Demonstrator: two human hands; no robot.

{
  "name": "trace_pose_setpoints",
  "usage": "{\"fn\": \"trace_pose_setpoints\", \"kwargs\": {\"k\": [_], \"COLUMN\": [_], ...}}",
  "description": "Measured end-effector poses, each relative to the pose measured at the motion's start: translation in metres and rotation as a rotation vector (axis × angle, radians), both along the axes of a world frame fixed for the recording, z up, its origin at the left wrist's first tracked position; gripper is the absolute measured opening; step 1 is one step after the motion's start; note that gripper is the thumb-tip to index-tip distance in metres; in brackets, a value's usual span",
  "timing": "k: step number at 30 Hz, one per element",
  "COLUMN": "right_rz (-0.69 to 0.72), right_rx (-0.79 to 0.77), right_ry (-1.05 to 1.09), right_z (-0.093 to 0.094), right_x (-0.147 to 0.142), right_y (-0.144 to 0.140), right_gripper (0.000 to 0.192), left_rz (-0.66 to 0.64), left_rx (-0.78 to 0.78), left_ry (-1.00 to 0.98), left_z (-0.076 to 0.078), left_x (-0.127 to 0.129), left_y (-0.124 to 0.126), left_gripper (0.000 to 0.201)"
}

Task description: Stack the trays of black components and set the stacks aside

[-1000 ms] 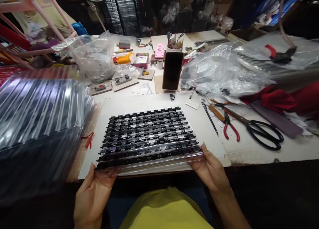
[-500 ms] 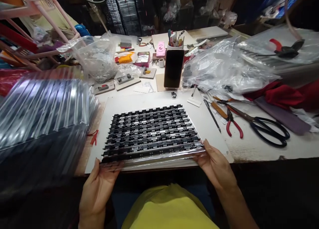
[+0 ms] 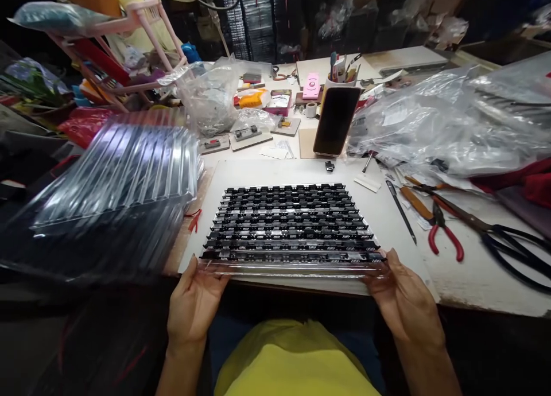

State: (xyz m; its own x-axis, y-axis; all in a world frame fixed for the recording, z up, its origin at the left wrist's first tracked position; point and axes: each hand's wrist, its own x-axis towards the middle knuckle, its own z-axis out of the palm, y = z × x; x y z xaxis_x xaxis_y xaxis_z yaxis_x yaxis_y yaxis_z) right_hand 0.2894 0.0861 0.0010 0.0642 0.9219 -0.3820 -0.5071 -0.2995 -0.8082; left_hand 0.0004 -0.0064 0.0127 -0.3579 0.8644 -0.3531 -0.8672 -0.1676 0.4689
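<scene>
Both hands, left hand (image 3: 193,304) and right hand (image 3: 404,307), pinch the clear tray (image 3: 293,229) at its near corners, fingertips hidden beneath.

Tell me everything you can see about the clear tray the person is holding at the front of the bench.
The clear tray looks like thin ridged see-through plastic, rectangular, with long channels running side to side. The channels hold rows of small black components with pale metal glints. It lies nearly flat on a pale board, its near edge at the board's front edge. The left hand grips its near left corner and the right hand its near right corner, thumbs on top.
</scene>
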Motion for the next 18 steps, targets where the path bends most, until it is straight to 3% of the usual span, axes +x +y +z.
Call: {"fn": "trace_pose_setpoints", "kwargs": {"k": [10, 18], "right_rz": [-0.036, -0.06], "right_rx": [-0.043, -0.064], "right_ry": [0.04, -0.067], "right_z": [-0.0025, -0.0109], "right_x": [-0.0002, 0.0022], "right_y": [0.0005, 0.0005], "right_gripper": [0.032, 0.03], "left_rz": [0.026, 0.03], "left_rx": [-0.024, -0.097], "left_ry": [0.021, 0.039], "left_z": [0.0018, 0.0031], "left_x": [0.0028, 0.0027], "left_y": [0.0016, 0.0023], "left_gripper": [0.041, 0.038]}}
